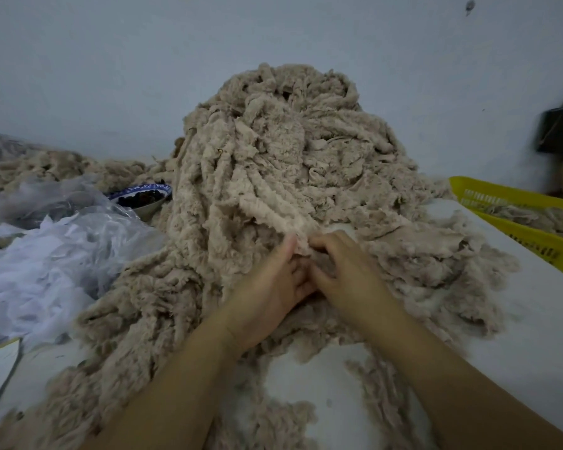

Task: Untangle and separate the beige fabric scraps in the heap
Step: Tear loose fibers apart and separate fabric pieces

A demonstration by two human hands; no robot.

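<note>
Heap (273,151) of beige scraps: mid-worktop (533,336), against the wall. One strip (257,209) runs lengthwise from the fingers (320,243) up and away-left into the heap. Left hand (270,293), right hand (348,274): side by side at the heap's near foot, equally close, both pinching the strip's near end; forearms converge.
</note>
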